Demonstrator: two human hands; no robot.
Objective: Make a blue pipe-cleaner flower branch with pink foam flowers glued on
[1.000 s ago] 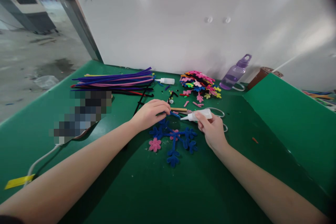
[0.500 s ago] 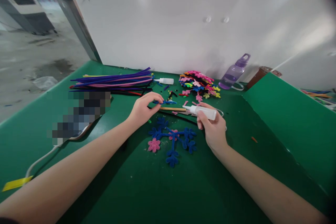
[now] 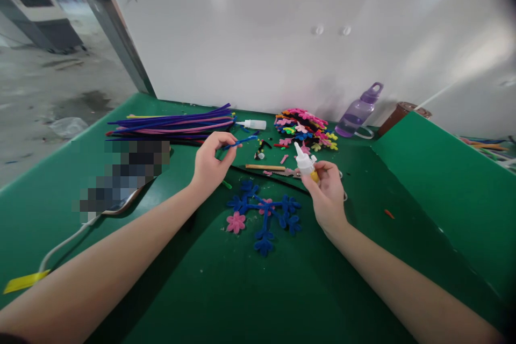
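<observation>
Between the thumb and fingers of my left hand (image 3: 213,161) is a blue pipe cleaner piece (image 3: 245,141), its free end pointing right. My right hand (image 3: 328,191) is closed around a white glue bottle (image 3: 305,161), tilted with its nozzle up and to the left. Below and between both hands, a blue pipe cleaner snowflake shape (image 3: 264,226) lies flat on the green table (image 3: 250,290), with a pink flower near its middle. Another pink flower (image 3: 236,222) lies at its left. A wooden stick (image 3: 265,167) rests just behind, near scissors partly hidden by my right hand.
Behind my left hand lies a bundle of pipe cleaners (image 3: 173,124), with a second glue bottle (image 3: 255,124) beside it. Colourful flower pieces (image 3: 302,126) are heaped at the back. A purple water bottle (image 3: 358,113), brown cup (image 3: 399,113) and green panel (image 3: 451,183) stand right; a phone (image 3: 124,183) lies left.
My left hand has moved left and slightly up with the blue piece, away from the bottle. The glue bottle in my right hand has turned from nearly level to nozzle-up.
</observation>
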